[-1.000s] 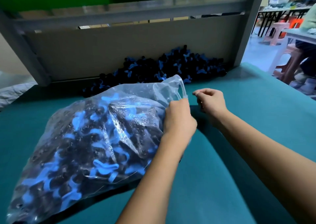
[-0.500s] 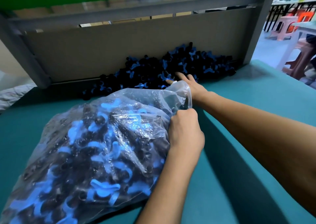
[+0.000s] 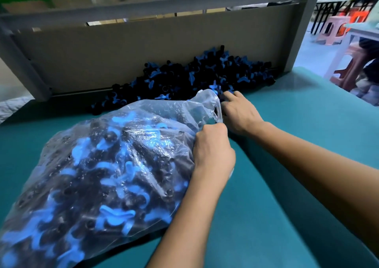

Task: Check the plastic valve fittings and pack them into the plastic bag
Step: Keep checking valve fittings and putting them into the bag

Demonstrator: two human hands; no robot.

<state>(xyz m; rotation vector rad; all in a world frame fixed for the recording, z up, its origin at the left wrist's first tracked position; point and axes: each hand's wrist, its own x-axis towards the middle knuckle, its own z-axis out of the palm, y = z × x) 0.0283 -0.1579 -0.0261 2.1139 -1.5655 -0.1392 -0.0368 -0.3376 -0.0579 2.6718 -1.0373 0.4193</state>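
The left hand (image 3: 213,155) is clenched on the gathered neck of the clear, bulging plastic bag (image 3: 102,175), probably to keep its mouth raised and open toward the supply. The bag lies on the teal table (image 3: 287,206), already crowded with fittings. The right hand (image 3: 238,112) reaches just past the bag's mouth, fingers at the near edge of the loose pile of black-and-blue plastic valve fittings (image 3: 194,79) heaped against the grey backboard (image 3: 143,48); whether it grips one cannot be told.

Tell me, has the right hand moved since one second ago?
Yes. The right hand has gone forward from beside the bag's mouth to the loose fittings piled against the back board.
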